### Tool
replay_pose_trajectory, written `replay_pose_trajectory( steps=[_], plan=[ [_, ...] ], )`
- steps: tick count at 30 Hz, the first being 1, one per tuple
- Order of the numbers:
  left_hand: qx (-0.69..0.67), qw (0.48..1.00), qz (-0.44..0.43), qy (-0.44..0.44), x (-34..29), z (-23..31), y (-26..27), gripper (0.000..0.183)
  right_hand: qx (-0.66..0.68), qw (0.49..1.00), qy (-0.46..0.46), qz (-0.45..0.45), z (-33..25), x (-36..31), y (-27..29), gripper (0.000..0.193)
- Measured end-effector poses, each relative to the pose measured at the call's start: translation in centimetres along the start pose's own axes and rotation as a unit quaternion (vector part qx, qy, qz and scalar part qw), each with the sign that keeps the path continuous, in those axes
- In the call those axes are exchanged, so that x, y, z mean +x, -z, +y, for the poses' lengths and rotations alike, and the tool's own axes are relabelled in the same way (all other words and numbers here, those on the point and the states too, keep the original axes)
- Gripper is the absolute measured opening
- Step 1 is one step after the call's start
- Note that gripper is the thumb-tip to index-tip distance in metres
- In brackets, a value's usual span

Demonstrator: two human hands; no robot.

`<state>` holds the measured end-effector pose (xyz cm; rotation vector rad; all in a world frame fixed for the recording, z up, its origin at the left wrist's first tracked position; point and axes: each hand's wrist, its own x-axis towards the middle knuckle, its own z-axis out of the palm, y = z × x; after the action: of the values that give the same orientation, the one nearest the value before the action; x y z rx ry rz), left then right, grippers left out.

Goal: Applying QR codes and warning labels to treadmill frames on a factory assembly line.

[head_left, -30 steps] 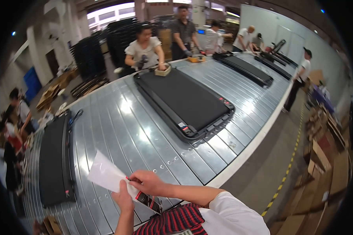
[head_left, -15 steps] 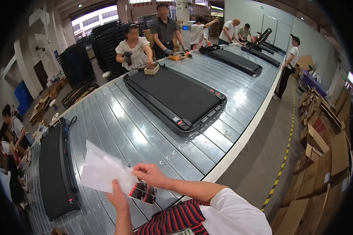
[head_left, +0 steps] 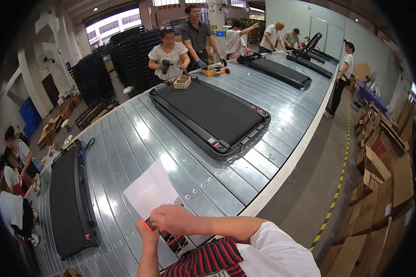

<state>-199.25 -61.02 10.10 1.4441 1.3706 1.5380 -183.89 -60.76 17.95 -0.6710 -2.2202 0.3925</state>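
Close together near the table's front edge, my left hand (head_left: 148, 234) and my right hand (head_left: 178, 219) are both closed on thin sheets. A white sheet (head_left: 151, 188) rises up and away from the fingers, tilted over the metal table. Between the hands shows a small red-and-black piece of a printed sheet (head_left: 149, 225). More of its dark, red-marked print appears below my right wrist. My right hand lies over the grip and hides most of its fingertips. The left fingers are partly covered, too.
A black treadmill (head_left: 208, 117) lies on the slatted metal table (head_left: 120, 171), a small basket (head_left: 182, 82) at its far end. Another treadmill deck (head_left: 69, 203) lies at left. Two co-workers stand across the table. Flattened cartons (head_left: 378, 207) stack along the right aisle.
The white sheet has swung right and now stands more upright. My hands have come together, the right one over the left. Across the table, a co-worker's hand has left the basket.
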Motion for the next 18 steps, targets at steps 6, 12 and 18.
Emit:
replay_pose_trajectory(
  steps=[6, 12, 18],
  plan=[
    [0.142, 0.985, -0.092, -0.035, -0.4, 3.5, 0.2, 0.012, -0.066, 0.997, 0.031, 0.017, 0.7, 0.3, -0.2, 0.010],
    [0.098, 0.989, -0.108, -0.030, -0.7, 2.9, 1.1, 0.012, -0.068, 0.996, 0.053, 0.005, 0.2, 0.6, -0.7, 0.007],
    [0.085, 0.992, -0.091, -0.025, -1.0, 3.0, 2.2, 0.011, -0.070, 0.995, 0.076, -0.002, -0.6, 0.5, -1.2, 0.010]
  ],
)
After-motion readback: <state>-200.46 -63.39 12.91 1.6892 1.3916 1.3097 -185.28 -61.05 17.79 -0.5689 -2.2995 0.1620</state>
